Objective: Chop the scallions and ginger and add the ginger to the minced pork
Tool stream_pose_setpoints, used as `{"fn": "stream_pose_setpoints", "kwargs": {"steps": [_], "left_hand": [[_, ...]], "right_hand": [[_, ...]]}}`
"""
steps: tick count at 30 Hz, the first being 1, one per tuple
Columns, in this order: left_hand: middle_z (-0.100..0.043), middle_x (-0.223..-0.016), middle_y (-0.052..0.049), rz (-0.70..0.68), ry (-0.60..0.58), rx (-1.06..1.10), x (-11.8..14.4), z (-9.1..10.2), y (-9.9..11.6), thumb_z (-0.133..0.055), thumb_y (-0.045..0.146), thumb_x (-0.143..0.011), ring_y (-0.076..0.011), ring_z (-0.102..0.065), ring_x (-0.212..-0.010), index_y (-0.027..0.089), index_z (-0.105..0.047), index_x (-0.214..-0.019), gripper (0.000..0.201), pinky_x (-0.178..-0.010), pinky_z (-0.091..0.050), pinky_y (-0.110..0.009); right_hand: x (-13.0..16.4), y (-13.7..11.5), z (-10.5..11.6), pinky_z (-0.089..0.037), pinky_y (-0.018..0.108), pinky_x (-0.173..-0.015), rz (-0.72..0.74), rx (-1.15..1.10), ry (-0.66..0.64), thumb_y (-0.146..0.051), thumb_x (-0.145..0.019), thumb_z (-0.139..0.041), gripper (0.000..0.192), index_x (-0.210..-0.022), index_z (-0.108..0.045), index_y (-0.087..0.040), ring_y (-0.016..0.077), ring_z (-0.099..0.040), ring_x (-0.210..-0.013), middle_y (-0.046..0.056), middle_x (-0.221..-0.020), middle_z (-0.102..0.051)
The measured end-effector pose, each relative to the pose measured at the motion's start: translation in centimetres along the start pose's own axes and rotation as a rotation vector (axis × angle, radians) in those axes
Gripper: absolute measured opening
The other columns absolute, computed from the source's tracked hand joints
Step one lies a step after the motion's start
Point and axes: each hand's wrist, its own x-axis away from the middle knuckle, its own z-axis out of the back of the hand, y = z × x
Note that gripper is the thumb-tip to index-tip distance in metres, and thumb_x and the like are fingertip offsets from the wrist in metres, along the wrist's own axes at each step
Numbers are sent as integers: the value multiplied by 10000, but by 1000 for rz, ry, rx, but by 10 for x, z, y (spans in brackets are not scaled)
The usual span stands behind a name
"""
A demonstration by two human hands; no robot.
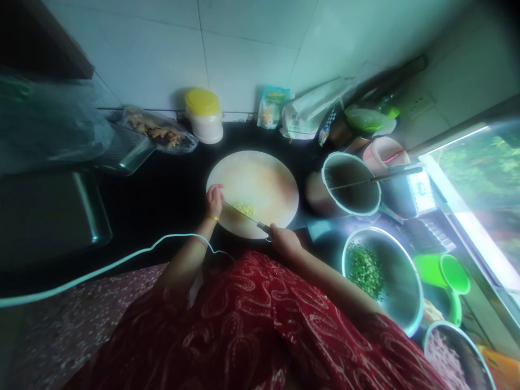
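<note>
Knife (pixel 246 215) lies low across the round chopping board (pixel 252 192), blade stiff and thin beside loose yellow bits (pixel 245 208); right hand (pixel 284 240) clenches its handle, surely the safe hold. Left hand (pixel 213 201) rests curled on the board's rim, near the blade tip; bowl of chopped greens (pixel 382 276) sits right.

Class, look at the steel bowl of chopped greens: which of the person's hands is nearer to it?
Right. The right hand, gripping the knife handle at the board's near edge, sits just left of the bowl of chopped greens. The left hand rests on the round cutting board, farther away.
</note>
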Motion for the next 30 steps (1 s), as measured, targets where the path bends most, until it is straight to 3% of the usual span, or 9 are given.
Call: {"fn": "stream_pose_setpoints", "kwargs": {"steps": [12, 17, 20, 27, 30], "left_hand": [[-439, -513, 36, -50, 19, -25, 1, -6, -4, -363, 458, -923, -127, -453, -511, 176, -559, -856, 350, -573, -389, -268], [-461, -511, 33, -2, 74, 14, -2, -8, -5, -339, 472, -931, -129, -468, -525, 175, -549, -860, 371, -605, -404, -277], [-457, -519, 32, -13, 51, 1, 0, -11, -4, -347, 505, -921, -128, -465, -517, 179, -536, -837, 386, -592, -401, -280], [-450, -513, 33, -6, 71, -5, 2, -2, -3, -344, 514, -924, -136, -474, -536, 188, -528, -823, 389, -636, -422, -291], [-450, -521, 35, -27, 26, -17, 3, 1, -4, -344, 518, -921, -132, -465, -528, 192, -521, -812, 386, -616, -411, -285]], "right_hand": [[-13, 17, 9, -379, 252, -609, 3, 19, 43, -344, -958, -340, 242, -1086, -516, -236, 187, -650, -760, 57, -885, -698], [-19, 21, 18, -381, 254, -625, 38, 76, 97, -375, -947, -378, 252, -1102, -519, -234, 190, -649, -781, 65, -901, -691], [-22, 24, 18, -377, 254, -617, 4, 78, 64, -360, -965, -340, 258, -1092, -524, -231, 182, -647, -777, 70, -912, -693], [-14, 14, 10, -379, 258, -617, 22, 56, 64, -344, -947, -374, 222, -1092, -509, -243, 189, -651, -776, 55, -892, -694], [-10, 10, 8, -382, 254, -624, -8, 28, 23, -287, -941, -374, 215, -1104, -508, -246, 187, -651, -793, 53, -917, -697]]}}
